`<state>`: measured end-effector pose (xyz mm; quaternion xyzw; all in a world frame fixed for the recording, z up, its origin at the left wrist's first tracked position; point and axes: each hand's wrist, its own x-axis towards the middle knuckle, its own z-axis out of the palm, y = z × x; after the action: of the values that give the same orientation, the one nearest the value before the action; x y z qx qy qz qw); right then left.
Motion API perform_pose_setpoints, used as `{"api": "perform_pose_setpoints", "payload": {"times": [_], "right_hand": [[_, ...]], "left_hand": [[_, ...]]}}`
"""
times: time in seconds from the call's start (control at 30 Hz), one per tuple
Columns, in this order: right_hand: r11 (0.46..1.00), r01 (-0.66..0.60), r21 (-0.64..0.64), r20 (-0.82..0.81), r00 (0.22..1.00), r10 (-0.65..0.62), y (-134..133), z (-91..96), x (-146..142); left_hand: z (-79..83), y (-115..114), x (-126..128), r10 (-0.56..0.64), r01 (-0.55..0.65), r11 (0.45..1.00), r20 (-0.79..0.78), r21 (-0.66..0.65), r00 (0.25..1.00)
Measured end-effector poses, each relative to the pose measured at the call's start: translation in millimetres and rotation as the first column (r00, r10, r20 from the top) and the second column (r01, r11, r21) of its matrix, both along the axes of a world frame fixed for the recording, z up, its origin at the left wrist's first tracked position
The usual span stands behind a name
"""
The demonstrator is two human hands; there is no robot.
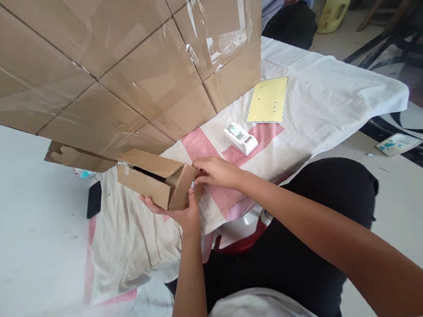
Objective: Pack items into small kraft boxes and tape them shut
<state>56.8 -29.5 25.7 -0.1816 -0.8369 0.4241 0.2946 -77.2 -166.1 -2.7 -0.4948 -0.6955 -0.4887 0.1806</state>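
Observation:
A small brown cardboard box is tilted at the front of the cloth-covered table, with a dark gap along its top flaps. My left hand cradles it from below, thumb against the near end and fingers under the side. At that same end, my right hand has its fingers pinched together, touching the box's edge. A tiny white piece shows between my right fingers and left thumb; its kind is unclear. To the right lies a white tape dispenser.
A tall stack of taped cardboard boxes stands behind. Right of it lies a yellow scalloped card. A dark phone-like slab sits at the table's left edge. Across the table is another person; a yellow jug stands on the floor.

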Motion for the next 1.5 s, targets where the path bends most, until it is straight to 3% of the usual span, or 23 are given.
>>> {"api": "perform_pose_setpoints", "payload": {"times": [0.5, 0.83, 1.03, 1.17, 1.33, 1.43, 1.5], "right_hand": [[1.0, 0.01, 0.009, 0.018, 1.0, -0.01, -1.4, 1.0, 2.7], [0.997, 0.018, 0.071, 0.023, 1.0, -0.02, -0.6, -0.4, 0.9], [0.998, 0.033, 0.058, 0.042, 0.998, -0.035, -2.7, 8.6, 2.9], [0.996, 0.088, -0.006, -0.014, 0.996, -0.088, 0.2, 14.4, 7.1], [0.989, 0.113, -0.098, -0.137, 0.983, -0.126, 12.3, 14.5, 8.2], [0.986, 0.121, -0.115, -0.236, 0.961, -0.146, 15.8, 18.6, 6.6], [0.99, 0.127, -0.063, -0.294, 0.945, -0.14, 15.6, 23.7, 5.6]], "left_hand": [[-8.0, 0.5, -8.0, 0.011, -0.011, 0.999, 0.022, -0.032, 1.0], [-4.3, 2.0, -1.8, -0.013, 0.013, 1.0, 0.014, 0.011, 1.0], [-6.1, 3.3, -0.5, 0.003, -0.003, 1.0, 0.018, 0.011, 1.0], [-5.6, -4.5, 8.6, -0.027, 0.027, 0.999, -0.045, 0.017, 0.999], [-4.3, -19.7, 23.1, -0.111, 0.104, 0.993, -0.117, -0.064, 0.987], [3.5, -21.5, 12.3, -0.107, 0.102, 0.994, -0.178, -0.038, 0.978], [15.9, -17.8, -9.6, -0.015, 0.021, 0.999, -0.18, 0.033, 0.984]]}}
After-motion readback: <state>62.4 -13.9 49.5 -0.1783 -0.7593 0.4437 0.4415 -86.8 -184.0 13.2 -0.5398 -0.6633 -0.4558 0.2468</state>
